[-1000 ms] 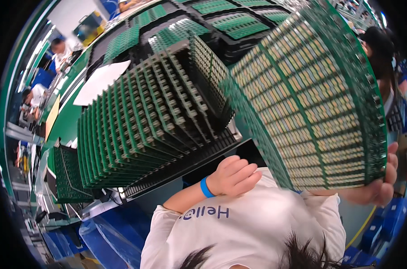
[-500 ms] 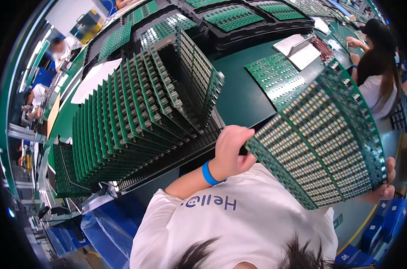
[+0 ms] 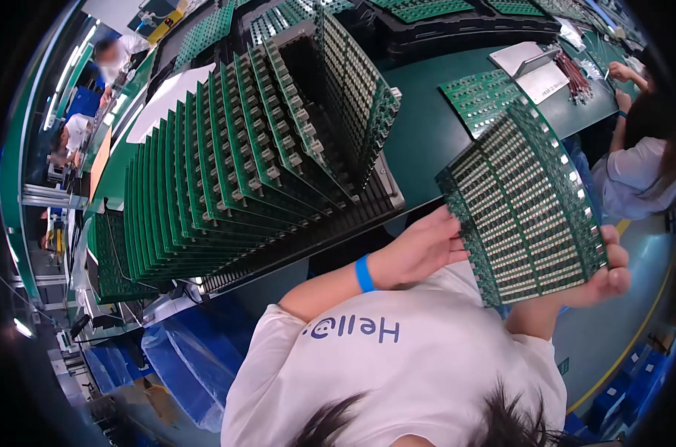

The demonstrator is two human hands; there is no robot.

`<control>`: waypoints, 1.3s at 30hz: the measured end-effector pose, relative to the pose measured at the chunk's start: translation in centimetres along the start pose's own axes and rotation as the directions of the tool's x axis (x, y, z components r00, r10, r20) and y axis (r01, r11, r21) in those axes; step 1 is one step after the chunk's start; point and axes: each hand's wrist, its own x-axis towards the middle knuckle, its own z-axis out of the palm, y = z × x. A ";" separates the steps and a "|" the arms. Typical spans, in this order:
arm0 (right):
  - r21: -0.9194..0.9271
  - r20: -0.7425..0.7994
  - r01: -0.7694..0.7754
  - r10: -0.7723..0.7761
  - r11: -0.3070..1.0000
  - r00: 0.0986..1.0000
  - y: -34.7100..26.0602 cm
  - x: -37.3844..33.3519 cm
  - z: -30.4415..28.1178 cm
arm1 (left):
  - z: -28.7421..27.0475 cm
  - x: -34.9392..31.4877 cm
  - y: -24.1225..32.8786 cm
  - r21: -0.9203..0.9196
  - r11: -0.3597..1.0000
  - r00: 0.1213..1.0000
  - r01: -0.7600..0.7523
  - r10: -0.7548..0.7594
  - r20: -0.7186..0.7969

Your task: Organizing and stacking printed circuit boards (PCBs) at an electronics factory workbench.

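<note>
Between my hands, tilted in front of my chest, is a green circuit board (image 3: 528,216) covered with rows of small pale components. My left hand (image 3: 421,249), with a blue band at the wrist, grips its left edge. Curled around the lower right edge are the fingers of my right hand (image 3: 610,274). To the left, a black slotted rack (image 3: 353,231) carries a row of upright green circuit boards (image 3: 219,156). One more upright board (image 3: 360,86), its pale component side showing, stands apart at the rack's right end.
Another green board (image 3: 476,97) lies flat on the green table (image 3: 420,141), beside a pale metal plate (image 3: 528,71) and red wires (image 3: 573,78). Black trays (image 3: 457,33) of boards line the back. A co-worker (image 3: 640,160) sits at the right; blue plastic-lined bins (image 3: 185,365) stand below left.
The board in my hands has tilted more upright and shifted slightly. My left hand has moved lower and right along with it. The whole view has shifted a little.
</note>
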 end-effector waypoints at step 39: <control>0.023 0.955 0.527 -0.174 0.849 0.240 6.2 9.1 19.0 | -3.6 -0.6 -1.9 0.021 0.996 0.996 0.086 -0.086 0.025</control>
